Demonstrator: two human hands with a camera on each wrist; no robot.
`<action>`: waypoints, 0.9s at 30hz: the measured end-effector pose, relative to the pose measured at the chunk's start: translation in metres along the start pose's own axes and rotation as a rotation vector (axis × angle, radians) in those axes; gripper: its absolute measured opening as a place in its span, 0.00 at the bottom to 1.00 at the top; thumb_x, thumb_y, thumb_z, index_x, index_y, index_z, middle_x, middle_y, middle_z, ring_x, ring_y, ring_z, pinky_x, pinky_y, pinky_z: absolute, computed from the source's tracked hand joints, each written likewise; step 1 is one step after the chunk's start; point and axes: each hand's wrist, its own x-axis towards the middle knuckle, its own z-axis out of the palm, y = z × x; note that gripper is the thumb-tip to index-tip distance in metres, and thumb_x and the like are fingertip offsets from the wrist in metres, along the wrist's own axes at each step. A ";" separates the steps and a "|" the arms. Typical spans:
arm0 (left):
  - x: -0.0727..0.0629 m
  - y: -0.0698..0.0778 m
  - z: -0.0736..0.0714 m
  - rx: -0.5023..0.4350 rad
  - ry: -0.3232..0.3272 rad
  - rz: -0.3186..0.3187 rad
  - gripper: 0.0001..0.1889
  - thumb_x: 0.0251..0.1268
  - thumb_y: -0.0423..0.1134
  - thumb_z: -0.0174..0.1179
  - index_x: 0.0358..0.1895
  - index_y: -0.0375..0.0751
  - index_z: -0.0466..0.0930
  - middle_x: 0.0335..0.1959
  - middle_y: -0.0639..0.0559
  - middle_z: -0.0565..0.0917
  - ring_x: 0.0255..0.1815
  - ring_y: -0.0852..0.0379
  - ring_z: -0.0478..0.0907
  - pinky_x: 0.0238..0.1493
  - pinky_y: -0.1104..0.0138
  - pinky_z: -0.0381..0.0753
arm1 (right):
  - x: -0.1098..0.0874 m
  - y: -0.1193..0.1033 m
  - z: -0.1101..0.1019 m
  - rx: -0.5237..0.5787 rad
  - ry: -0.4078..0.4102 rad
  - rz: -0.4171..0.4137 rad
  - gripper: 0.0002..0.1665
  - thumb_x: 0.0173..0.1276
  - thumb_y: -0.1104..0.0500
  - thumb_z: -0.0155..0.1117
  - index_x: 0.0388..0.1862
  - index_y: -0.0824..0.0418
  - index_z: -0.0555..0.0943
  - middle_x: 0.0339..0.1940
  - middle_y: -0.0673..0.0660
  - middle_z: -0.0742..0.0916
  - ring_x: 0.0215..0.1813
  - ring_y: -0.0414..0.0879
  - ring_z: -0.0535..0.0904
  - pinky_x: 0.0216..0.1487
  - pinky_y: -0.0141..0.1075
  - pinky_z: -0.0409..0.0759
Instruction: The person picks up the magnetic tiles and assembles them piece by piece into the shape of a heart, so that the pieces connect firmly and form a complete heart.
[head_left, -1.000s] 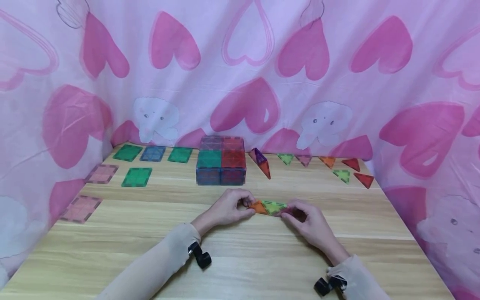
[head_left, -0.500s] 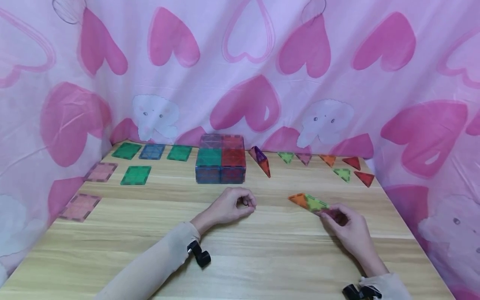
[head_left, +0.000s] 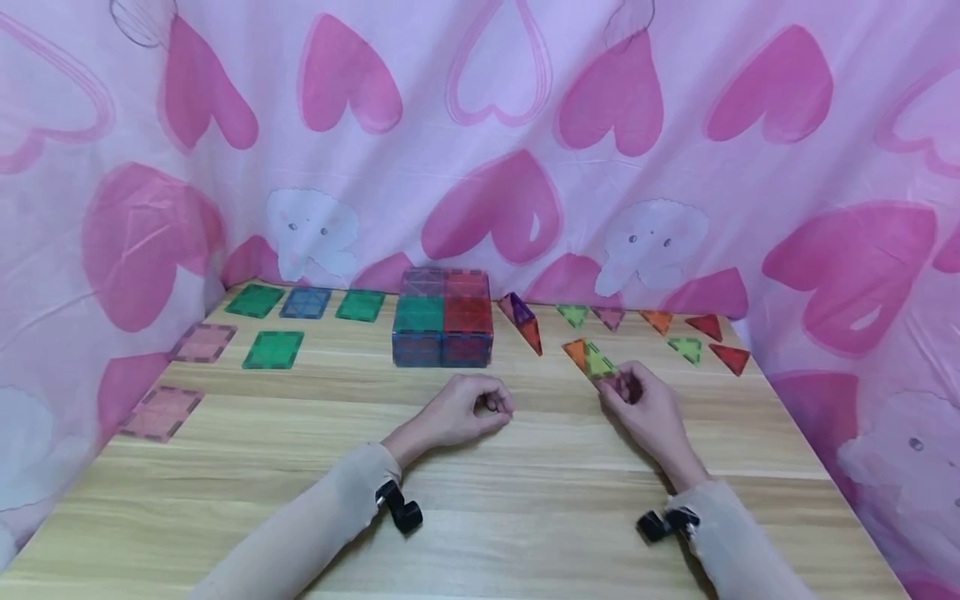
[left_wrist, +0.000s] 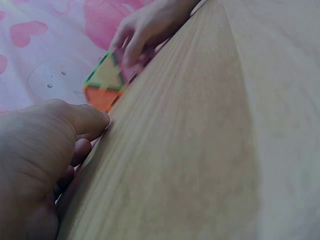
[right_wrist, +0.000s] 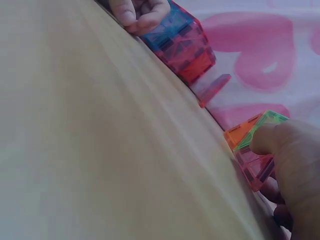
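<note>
My right hand (head_left: pixel 654 417) pinches one end of a joined strip of triangular magnetic tiles (head_left: pixel 598 360). The strip has an orange, a yellow-green and a pink triangle; the right wrist view shows the thumb over the green tile (right_wrist: pixel 272 117) and the pink tile (right_wrist: pixel 254 162) below. My fingers hide part of that end. Loosely curled on the table, my left hand (head_left: pixel 457 412) holds nothing. Beyond it stands a box of square magnetic tiles (head_left: pixel 442 321), blue, green and red. A slim purple and red triangle-tile piece (head_left: pixel 521 323) lies to the box's right.
Loose square tiles (head_left: pixel 273 350) in green, blue and pink lie on the left of the wooden table (head_left: pixel 480 517). Several loose triangle tiles (head_left: pixel 684 350) are at the back right. A pink heart-patterned curtain (head_left: pixel 491 217) surrounds the back and sides.
My left hand has let go of the strip's orange end and stayed put. My right hand has carried the strip right, then back left and farther away, turning it.
</note>
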 end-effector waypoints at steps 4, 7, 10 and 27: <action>0.000 -0.001 0.001 -0.007 0.001 0.011 0.04 0.73 0.33 0.74 0.44 0.46 0.91 0.37 0.60 0.88 0.41 0.66 0.82 0.47 0.67 0.85 | 0.029 -0.007 0.022 0.008 0.001 0.006 0.11 0.77 0.55 0.78 0.45 0.57 0.84 0.34 0.54 0.85 0.36 0.46 0.78 0.35 0.28 0.75; 0.000 -0.001 0.001 -0.013 0.005 0.017 0.03 0.73 0.33 0.73 0.44 0.46 0.91 0.37 0.60 0.88 0.41 0.66 0.82 0.47 0.67 0.85 | 0.048 -0.012 0.037 0.013 0.006 0.015 0.10 0.76 0.55 0.78 0.45 0.58 0.85 0.35 0.55 0.86 0.37 0.47 0.79 0.37 0.29 0.76; 0.000 -0.001 0.000 -0.013 0.004 0.013 0.03 0.72 0.34 0.73 0.44 0.46 0.91 0.37 0.60 0.88 0.40 0.66 0.82 0.47 0.67 0.85 | 0.063 -0.016 0.049 0.017 0.013 0.021 0.10 0.75 0.56 0.78 0.45 0.59 0.85 0.36 0.56 0.86 0.38 0.48 0.80 0.38 0.30 0.76; -0.001 -0.001 0.000 -0.004 -0.011 0.010 0.02 0.74 0.34 0.73 0.45 0.44 0.91 0.38 0.60 0.88 0.41 0.66 0.82 0.47 0.67 0.84 | 0.098 -0.024 0.080 0.001 0.061 -0.001 0.11 0.73 0.58 0.77 0.45 0.63 0.86 0.36 0.59 0.87 0.39 0.52 0.80 0.42 0.41 0.77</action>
